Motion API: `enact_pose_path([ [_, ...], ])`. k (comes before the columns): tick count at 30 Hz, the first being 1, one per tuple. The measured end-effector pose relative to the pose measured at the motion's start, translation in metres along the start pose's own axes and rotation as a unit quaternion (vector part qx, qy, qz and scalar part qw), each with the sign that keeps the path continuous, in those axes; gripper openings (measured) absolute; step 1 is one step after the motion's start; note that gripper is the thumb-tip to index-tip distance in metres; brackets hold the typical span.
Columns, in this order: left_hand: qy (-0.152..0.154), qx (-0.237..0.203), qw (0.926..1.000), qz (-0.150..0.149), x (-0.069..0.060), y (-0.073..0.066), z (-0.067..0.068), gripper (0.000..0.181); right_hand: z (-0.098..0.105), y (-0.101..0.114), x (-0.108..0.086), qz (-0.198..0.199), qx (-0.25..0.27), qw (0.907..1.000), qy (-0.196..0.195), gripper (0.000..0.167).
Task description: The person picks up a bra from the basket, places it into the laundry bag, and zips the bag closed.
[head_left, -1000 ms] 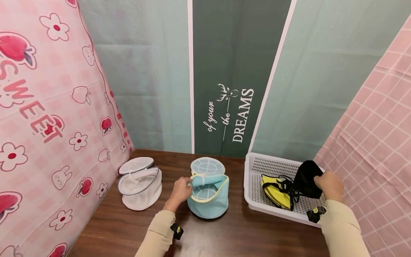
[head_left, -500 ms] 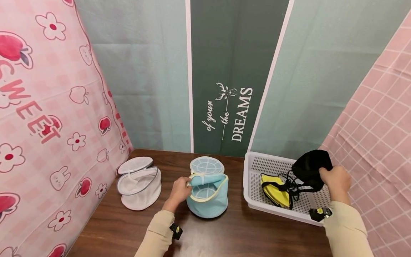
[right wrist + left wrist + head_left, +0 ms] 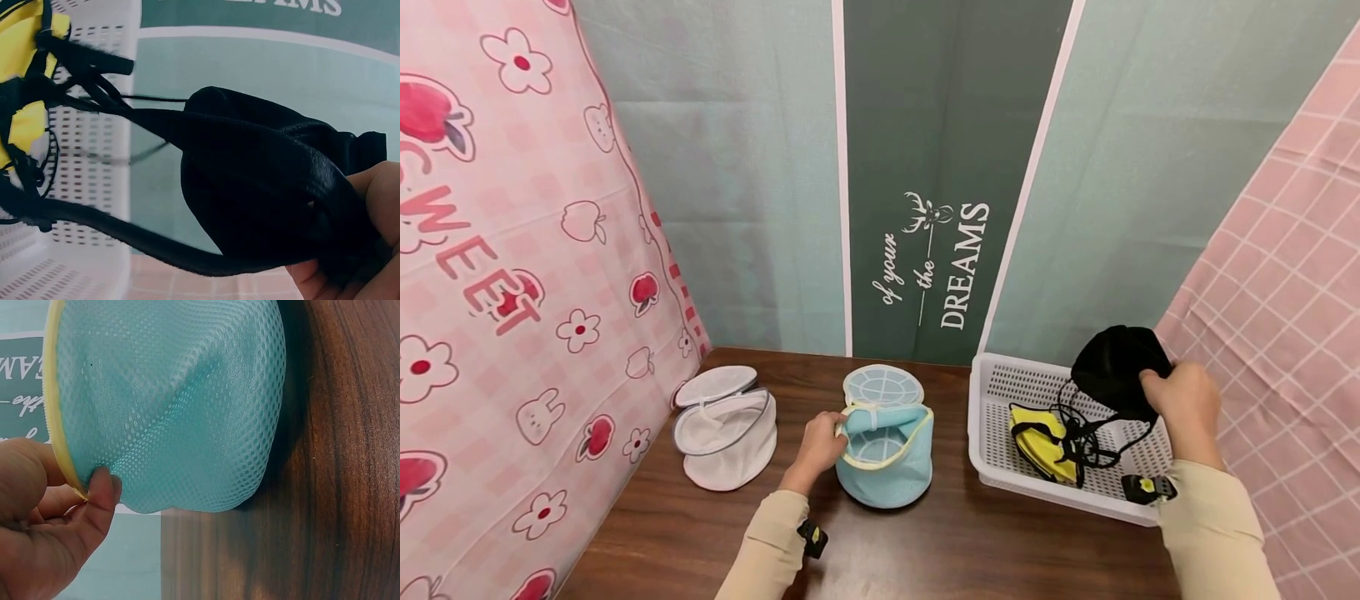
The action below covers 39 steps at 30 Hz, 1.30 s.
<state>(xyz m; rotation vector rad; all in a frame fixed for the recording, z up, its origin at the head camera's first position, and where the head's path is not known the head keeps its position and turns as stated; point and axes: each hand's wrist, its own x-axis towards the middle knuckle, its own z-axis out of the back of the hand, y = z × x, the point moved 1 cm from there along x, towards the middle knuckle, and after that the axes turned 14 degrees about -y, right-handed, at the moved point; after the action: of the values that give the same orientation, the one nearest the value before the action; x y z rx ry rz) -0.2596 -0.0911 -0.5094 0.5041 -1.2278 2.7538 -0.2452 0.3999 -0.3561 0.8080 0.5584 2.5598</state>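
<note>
A blue mesh laundry bag [image 3: 887,487] with a yellow zip edge stands unzipped in the middle of the table, its round lid folded back. My left hand [image 3: 820,443] pinches the left side of its rim; the left wrist view shows thumb and fingers on the yellow zip [image 3: 55,419]. A black garment with straps [image 3: 1116,367], cupped in shape, is gripped by my right hand [image 3: 1186,408] above the right end of a white basket [image 3: 1052,493]. Its straps trail down to a yellow garment with black straps [image 3: 1045,442] lying in the basket, and the cords look tangled.
A white mesh laundry bag [image 3: 730,462] with grey trim stands at the table's left, its lid folded back. Bare wooden table [image 3: 955,550] shows in front. Printed cloths hang at the back, left [image 3: 542,400] and right [image 3: 1285,333], close to the basket's right end.
My right hand has lifted the black garment up and slightly right from inside the basket, and its straps have drawn out. My left hand stays on the blue bag's rim.
</note>
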Motion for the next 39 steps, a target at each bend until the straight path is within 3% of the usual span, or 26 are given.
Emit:
enact_pose_path([
  [14, -0.023, -0.011, 0.9997, -0.002, -0.002, -0.003, -0.001, 0.025, 0.011, 0.039, 0.001, 0.056, 0.002, 0.9976, -0.04, 0.033],
  [24, -0.008, -0.008, 0.9999, 0.003, 0.0, -0.003, -0.001, 0.029, 0.016, 0.065, -0.003, 0.098, 0.032, 0.9922, -0.069, 0.025],
  [34, 0.002, -0.013, 0.9999, 0.006, 0.0, -0.005, 0.001, 0.031, 0.013, 0.092, -0.009, 0.106, 0.071, 0.9874, -0.094, 0.026],
  [39, -0.007, -0.016, 0.9998, 0.008, 0.0, -0.005, 0.0, 0.027, 0.009, 0.101, -0.01, 0.116, 0.085, 0.9843, -0.103, 0.026],
])
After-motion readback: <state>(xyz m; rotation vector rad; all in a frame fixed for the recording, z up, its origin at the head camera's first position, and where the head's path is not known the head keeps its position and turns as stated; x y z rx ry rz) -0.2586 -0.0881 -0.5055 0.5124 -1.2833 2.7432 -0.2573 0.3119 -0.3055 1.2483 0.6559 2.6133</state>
